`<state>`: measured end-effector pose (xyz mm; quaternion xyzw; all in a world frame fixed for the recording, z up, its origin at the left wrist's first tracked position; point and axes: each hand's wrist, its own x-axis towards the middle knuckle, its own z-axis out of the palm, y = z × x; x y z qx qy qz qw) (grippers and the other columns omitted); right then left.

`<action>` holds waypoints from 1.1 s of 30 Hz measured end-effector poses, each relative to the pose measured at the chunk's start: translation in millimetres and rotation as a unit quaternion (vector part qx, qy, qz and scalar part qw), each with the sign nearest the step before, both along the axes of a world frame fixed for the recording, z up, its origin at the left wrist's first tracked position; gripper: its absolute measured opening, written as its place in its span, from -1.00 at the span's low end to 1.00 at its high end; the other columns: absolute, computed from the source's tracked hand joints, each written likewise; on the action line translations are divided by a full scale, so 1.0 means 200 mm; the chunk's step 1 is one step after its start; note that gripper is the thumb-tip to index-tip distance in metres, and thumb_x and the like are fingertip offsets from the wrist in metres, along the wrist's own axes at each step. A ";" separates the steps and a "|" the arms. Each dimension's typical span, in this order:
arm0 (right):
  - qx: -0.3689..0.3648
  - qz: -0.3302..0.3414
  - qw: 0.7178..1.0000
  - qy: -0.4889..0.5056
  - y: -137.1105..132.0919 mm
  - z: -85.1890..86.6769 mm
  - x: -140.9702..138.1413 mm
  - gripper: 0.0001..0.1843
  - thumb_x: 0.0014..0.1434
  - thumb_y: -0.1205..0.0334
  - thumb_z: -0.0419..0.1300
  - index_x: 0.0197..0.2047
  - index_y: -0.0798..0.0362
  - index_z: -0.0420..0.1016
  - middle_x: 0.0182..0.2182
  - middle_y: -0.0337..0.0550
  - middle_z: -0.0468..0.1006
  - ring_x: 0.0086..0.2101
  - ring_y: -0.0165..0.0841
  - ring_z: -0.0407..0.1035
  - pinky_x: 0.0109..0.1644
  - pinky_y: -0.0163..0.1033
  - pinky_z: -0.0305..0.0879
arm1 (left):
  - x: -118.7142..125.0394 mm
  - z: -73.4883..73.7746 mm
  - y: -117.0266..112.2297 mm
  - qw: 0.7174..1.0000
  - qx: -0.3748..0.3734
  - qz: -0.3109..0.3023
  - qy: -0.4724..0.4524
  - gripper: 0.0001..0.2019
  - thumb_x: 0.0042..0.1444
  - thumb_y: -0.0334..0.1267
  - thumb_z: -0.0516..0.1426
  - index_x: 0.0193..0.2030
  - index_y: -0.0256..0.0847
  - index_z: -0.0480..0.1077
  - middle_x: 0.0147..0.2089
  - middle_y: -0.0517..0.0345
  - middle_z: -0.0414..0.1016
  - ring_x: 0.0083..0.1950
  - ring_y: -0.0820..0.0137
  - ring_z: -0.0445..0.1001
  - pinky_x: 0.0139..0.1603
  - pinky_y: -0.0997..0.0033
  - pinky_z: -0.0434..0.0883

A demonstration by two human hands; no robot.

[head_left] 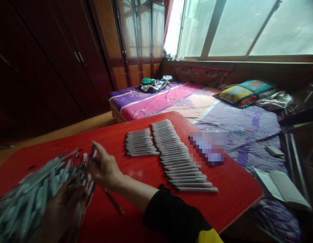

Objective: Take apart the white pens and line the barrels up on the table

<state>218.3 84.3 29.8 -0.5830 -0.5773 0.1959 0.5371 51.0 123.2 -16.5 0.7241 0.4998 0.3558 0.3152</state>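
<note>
Many loose pen parts, pale clear tubes and thin refills, lie in a heap (32, 189) on the left of the red table (138, 175). My left hand (61, 206) is over the near right side of this heap, dark and smeared by motion, so its grip does not show. Beyond it, at the heap's right edge, my right hand (105, 168) has its thumb and fingers drawn together. What they pinch is too blurred to make out. A thin dark refill (114, 201) lies just below my right wrist.
White pens with black ends lie side by side in a short row (140, 142) and a longer row (180, 157). A pixelated purple item (208, 148) rests near the table's right edge. Behind stand a bed (182, 101) with a pillow (247, 92), an open book (282, 187) and wardrobes (57, 67).
</note>
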 end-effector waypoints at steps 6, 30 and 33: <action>0.038 0.052 0.914 0.401 0.07 0.08 0.08 -0.63 -0.03 0.31 0.02 -0.09 0.12 0.19 -0.60 -0.37 0.46 -0.72 -0.53 0.28 -0.70 -0.48 0.16 | 0.02 0.03 -0.04 0.992 0.045 -0.119 0.014 -0.63 0.07 -0.02 0.05 -0.08 -0.21 0.40 -0.22 0.03 0.56 -0.24 0.26 0.53 -0.21 0.35 0.44; -0.225 0.279 0.893 0.272 -0.05 0.25 0.12 -0.59 -0.07 0.28 0.07 -0.11 0.24 0.39 -0.77 -0.31 0.41 -0.82 -0.57 0.10 -0.79 -0.49 -0.06 | -0.02 0.07 0.01 0.962 0.271 -0.036 0.018 -0.80 0.19 -0.30 0.00 -0.12 -0.18 0.40 -0.17 0.09 0.49 -0.09 0.37 0.43 0.01 0.31 0.34; -0.251 0.301 0.863 0.320 -0.04 0.24 0.13 -0.75 -0.11 0.28 0.10 -0.32 0.21 0.42 -0.79 -0.27 0.40 -0.85 -0.54 0.10 -0.82 -0.48 -0.06 | -0.03 0.05 0.03 0.953 0.302 -0.020 0.014 -0.82 0.18 -0.33 0.01 -0.13 -0.21 0.38 -0.20 0.09 0.48 -0.11 0.38 0.43 -0.02 0.32 0.36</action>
